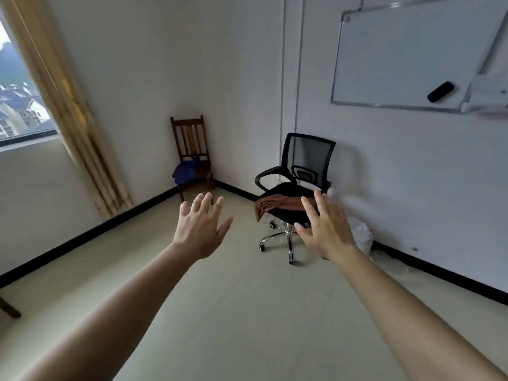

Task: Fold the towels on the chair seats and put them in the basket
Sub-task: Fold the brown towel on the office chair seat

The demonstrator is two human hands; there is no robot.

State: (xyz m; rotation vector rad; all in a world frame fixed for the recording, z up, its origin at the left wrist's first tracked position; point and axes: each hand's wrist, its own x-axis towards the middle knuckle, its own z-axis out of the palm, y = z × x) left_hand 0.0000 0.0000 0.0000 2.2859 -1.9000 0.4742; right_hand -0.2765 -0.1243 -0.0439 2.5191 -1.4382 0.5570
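Head cam: left hand (199, 229) and right hand (325, 229) are being held out empty, fingers spread. At 1 o'clock the brown towel (277, 204) is being shown draped over the office chair (310, 160), blue towel (187, 170) at 11; 2 corners should probably be getting pinched first.

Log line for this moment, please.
left hand: open, empty | right hand: open, empty | brown towel: draped on office chair | blue towel: on wooden chair

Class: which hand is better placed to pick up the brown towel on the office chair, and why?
Right, probably. The right hand lines up with the brown towel on the office chair; the left hand points further left, toward the wooden chair. Both are open.
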